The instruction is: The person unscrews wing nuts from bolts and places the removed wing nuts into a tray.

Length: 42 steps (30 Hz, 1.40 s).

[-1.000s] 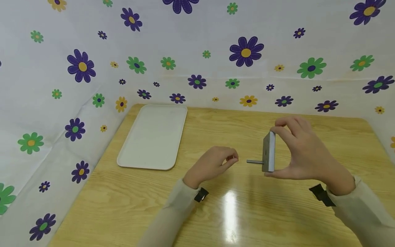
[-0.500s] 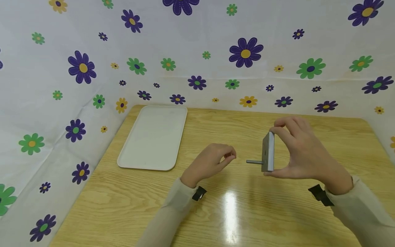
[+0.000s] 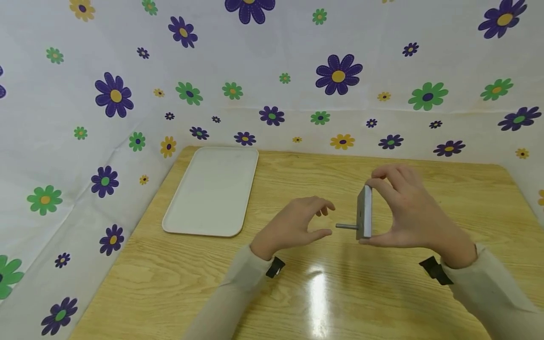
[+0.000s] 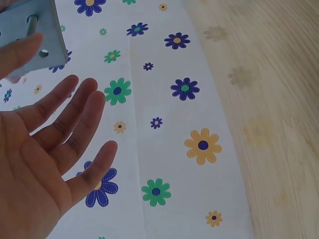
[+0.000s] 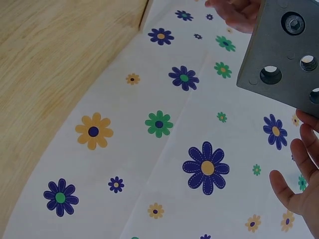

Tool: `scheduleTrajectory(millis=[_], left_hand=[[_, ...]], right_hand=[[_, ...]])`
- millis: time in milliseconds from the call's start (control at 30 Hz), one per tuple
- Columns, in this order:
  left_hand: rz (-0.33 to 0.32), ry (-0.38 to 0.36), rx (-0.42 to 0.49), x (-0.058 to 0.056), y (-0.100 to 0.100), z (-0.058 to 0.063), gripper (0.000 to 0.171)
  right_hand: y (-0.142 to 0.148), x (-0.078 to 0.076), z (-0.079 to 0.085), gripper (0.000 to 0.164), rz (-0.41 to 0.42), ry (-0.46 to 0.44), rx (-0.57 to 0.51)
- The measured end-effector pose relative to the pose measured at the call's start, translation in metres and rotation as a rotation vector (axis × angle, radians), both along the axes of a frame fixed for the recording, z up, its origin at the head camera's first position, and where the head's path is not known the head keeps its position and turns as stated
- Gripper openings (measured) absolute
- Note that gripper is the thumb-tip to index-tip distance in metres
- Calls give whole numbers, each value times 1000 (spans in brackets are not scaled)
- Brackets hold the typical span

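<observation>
My right hand (image 3: 410, 212) grips a grey metal plate (image 3: 364, 212) by its top and bottom edges, holding it upright above the table. A bolt (image 3: 346, 226) passes through the plate, its shank pointing left. The right wrist view shows round holes in the plate (image 5: 279, 52) and a hex socket head (image 5: 293, 23) sunk into one of them. Just left of the shank's tip is my left hand (image 3: 291, 224), thumb and fingers apart with nothing between them. In the left wrist view the bolt's shank (image 4: 32, 25) shows partly behind the thumb.
A white rectangular tray (image 3: 210, 191) lies at the back left of the wooden table (image 3: 170, 278). Flower-printed white cloth (image 3: 297, 56) hangs behind the table and along its left side. Each wrist wears a black strap piece (image 3: 275, 267).
My left hand's fingers and thumb have spread apart from a nearly closed pose, reaching a little rightward toward the bolt. My right hand and the plate have shifted slightly left.
</observation>
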<state>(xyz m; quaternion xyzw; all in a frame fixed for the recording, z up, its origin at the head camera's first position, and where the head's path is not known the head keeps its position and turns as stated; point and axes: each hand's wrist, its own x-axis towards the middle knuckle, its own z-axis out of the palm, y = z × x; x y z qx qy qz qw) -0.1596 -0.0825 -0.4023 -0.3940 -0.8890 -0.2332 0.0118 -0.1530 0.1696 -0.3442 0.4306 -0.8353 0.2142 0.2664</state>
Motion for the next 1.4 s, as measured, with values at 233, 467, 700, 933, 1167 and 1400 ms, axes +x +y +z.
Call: scheduleTrajectory(millis=[233, 467, 700, 933, 1167, 1400], left_hand=[[-22, 43, 18, 4, 11, -2, 66], [4, 78, -17, 7, 9, 0, 64], [1, 97, -134, 8, -11, 13, 55], [-7, 48, -314, 25, -51, 23, 36], [6, -58, -405, 88, -105, 16, 29], [-128, 16, -277, 155, -131, -21, 21]], right_hand=[[-3, 1, -1, 93, 13, -13, 3], [-4, 2, 0, 93, 6, -21, 4], [-4, 2, 0, 96, -16, -19, 2], [-4, 2, 3, 97, -32, -34, 0], [-6, 3, 4, 94, -13, -9, -21], [-6, 3, 3, 95, -8, -16, -11]])
